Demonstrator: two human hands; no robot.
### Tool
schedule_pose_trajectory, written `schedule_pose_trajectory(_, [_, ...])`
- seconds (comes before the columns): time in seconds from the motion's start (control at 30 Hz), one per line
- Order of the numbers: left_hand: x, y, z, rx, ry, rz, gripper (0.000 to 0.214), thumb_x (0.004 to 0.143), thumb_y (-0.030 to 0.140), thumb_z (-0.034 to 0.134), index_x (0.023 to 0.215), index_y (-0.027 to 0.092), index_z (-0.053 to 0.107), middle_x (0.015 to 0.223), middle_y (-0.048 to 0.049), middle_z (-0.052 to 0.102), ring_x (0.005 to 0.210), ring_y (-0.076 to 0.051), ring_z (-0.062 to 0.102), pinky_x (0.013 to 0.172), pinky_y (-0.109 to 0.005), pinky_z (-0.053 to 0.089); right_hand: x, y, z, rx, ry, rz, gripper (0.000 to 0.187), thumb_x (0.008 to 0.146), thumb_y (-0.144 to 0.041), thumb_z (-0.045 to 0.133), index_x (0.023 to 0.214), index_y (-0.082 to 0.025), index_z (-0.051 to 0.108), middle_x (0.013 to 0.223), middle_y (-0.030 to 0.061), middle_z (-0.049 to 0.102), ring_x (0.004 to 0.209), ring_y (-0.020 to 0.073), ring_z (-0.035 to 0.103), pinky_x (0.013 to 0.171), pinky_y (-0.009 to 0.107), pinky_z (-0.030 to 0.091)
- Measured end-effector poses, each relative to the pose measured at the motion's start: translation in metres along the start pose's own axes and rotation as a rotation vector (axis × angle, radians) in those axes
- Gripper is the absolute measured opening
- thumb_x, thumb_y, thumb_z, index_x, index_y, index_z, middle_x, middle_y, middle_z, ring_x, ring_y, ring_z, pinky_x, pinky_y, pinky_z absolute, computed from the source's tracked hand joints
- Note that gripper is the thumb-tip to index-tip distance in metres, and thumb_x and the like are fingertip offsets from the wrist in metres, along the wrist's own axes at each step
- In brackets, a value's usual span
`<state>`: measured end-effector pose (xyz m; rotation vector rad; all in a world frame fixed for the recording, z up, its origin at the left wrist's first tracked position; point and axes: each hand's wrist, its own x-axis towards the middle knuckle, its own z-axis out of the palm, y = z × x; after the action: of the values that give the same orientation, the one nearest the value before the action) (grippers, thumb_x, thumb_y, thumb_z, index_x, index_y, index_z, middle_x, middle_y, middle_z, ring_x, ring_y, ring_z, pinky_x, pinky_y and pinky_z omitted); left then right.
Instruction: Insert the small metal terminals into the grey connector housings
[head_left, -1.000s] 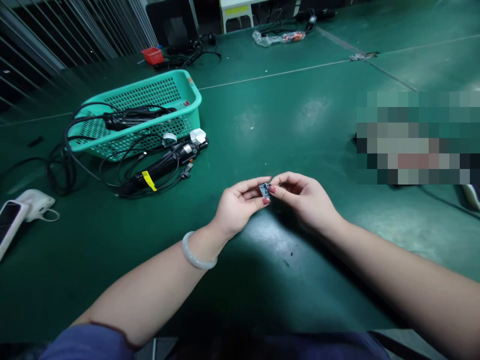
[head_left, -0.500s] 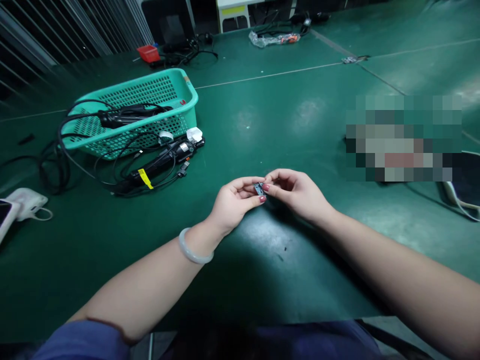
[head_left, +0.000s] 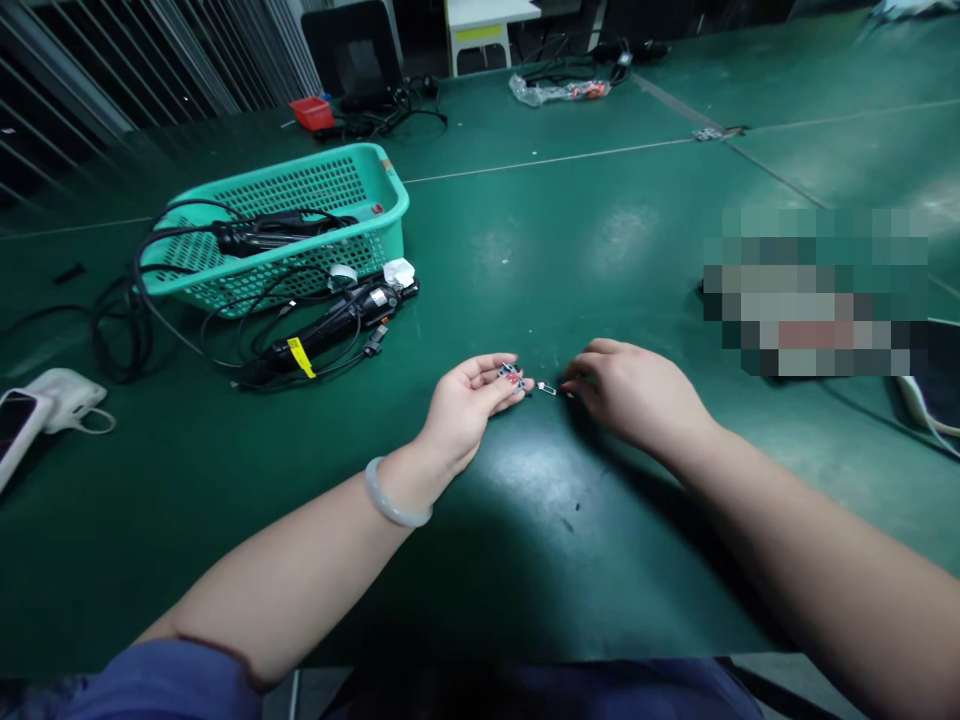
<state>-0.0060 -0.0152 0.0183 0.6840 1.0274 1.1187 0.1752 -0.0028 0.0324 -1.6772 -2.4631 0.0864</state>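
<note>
My left hand (head_left: 471, 405) pinches a small grey-and-black part (head_left: 511, 374) with patterned detail, perhaps a little circuit board, between thumb and fingers. Part of it is covered by the thumb. Just right of those fingertips is a tiny pale loop-shaped piece (head_left: 547, 388) with a reddish end, seemingly on the table. My right hand (head_left: 637, 392) is low over the table with its fingers curled together beside that piece. What its fingertips hold, if anything, is too small and dark to make out.
A turquoise basket (head_left: 397, 205) holding black tools and cables stands at the left on the green table (head_left: 480, 290). In front of it lies a black corded tool (head_left: 330, 325) with a yellow tag. A white device (head_left: 67, 395) is far left. Dark specks (head_left: 568, 525) lie nearer me.
My right hand has let go of the small part and moved right, down beside the table surface. The pale loop-shaped piece now shows between the hands. My left hand keeps its hold.
</note>
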Motion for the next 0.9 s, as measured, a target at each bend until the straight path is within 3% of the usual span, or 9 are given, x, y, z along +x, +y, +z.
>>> schedule_pose_trajectory(0.1, [-0.001, -0.001, 0.0, 0.02, -0.015, 0.007, 0.02, 0.072, 0.01, 0.067, 0.091, 0.013, 0.063, 0.076, -0.0022, 0.067, 0.079, -0.014, 0.068, 0.084, -0.031, 0.051, -0.004, 0.0, -0.003, -0.076, 0.005, -0.02, 0.021, 0.084, -0.022, 0.051, 0.084, -0.02, 0.072, 0.082, 0.0072, 0.066, 0.072, 0.0196, 0.061, 0.056, 0.03, 0.039])
schedule_pose_trajectory(0.23, [0.001, -0.005, -0.002, 0.057, -0.023, 0.046, 0.03, 0.073, 0.01, 0.066, 0.103, 0.015, 0.062, 0.073, -0.0001, 0.064, 0.08, -0.014, 0.068, 0.085, -0.032, 0.051, -0.002, 0.019, -0.006, 0.044, -0.078, 0.034, 0.021, 0.072, -0.011, 0.057, 0.08, -0.024, 0.072, 0.079, 0.0026, 0.069, 0.069, 0.0179, 0.061, 0.059, 0.029, 0.041])
schedule_pose_trajectory(0.33, [0.003, -0.007, -0.004, 0.079, -0.036, 0.068, 0.032, 0.073, 0.011, 0.067, 0.105, 0.015, 0.064, 0.079, -0.0009, 0.064, 0.081, -0.013, 0.068, 0.085, -0.032, 0.051, 0.001, 0.028, -0.007, 0.131, -0.073, 0.06, 0.014, 0.071, -0.019, 0.065, 0.083, -0.024, 0.072, 0.081, 0.0015, 0.07, 0.07, 0.0175, 0.062, 0.06, 0.028, 0.043])
schedule_pose_trajectory(0.47, [0.004, -0.008, -0.005, 0.087, -0.04, 0.078, 0.025, 0.071, 0.013, 0.069, 0.096, 0.014, 0.065, 0.088, -0.0031, 0.065, 0.08, -0.012, 0.068, 0.084, -0.03, 0.051, 0.003, 0.018, -0.003, 0.183, -0.13, 0.065, 0.011, 0.074, -0.032, 0.068, 0.08, -0.024, 0.071, 0.081, 0.0011, 0.071, 0.072, 0.0175, 0.063, 0.061, 0.028, 0.043])
schedule_pose_trajectory(0.7, [0.003, -0.007, -0.006, 0.13, -0.074, 0.121, 0.03, 0.064, 0.017, 0.076, 0.088, 0.014, 0.06, 0.086, -0.0034, 0.068, 0.078, -0.012, 0.066, 0.08, -0.03, 0.051, 0.001, 0.012, 0.005, 0.055, -0.109, 0.048, 0.017, 0.081, -0.02, 0.053, 0.078, -0.02, 0.07, 0.082, 0.0054, 0.071, 0.074, 0.0199, 0.063, 0.061, 0.03, 0.043])
schedule_pose_trajectory(0.77, [0.003, -0.008, -0.007, 0.143, -0.088, 0.143, 0.034, 0.06, 0.017, 0.078, 0.09, 0.015, 0.061, 0.085, -0.0024, 0.068, 0.079, -0.012, 0.066, 0.083, -0.03, 0.05, 0.001, 0.012, 0.003, 0.094, -0.057, 0.058, 0.016, 0.08, -0.02, 0.054, 0.077, -0.02, 0.069, 0.08, 0.0058, 0.07, 0.072, 0.0201, 0.063, 0.061, 0.03, 0.043])
schedule_pose_trajectory(0.9, [0.003, -0.009, -0.007, 0.134, -0.148, 0.125, 0.037, 0.058, 0.018, 0.08, 0.091, 0.015, 0.065, 0.084, -0.0026, 0.069, 0.08, -0.012, 0.065, 0.084, -0.03, 0.05, -0.004, -0.001, -0.008, 0.409, 0.213, -0.007, 0.015, 0.083, -0.024, 0.054, 0.077, -0.022, 0.068, 0.081, 0.0045, 0.069, 0.071, 0.0175, 0.061, 0.063, 0.03, 0.046])
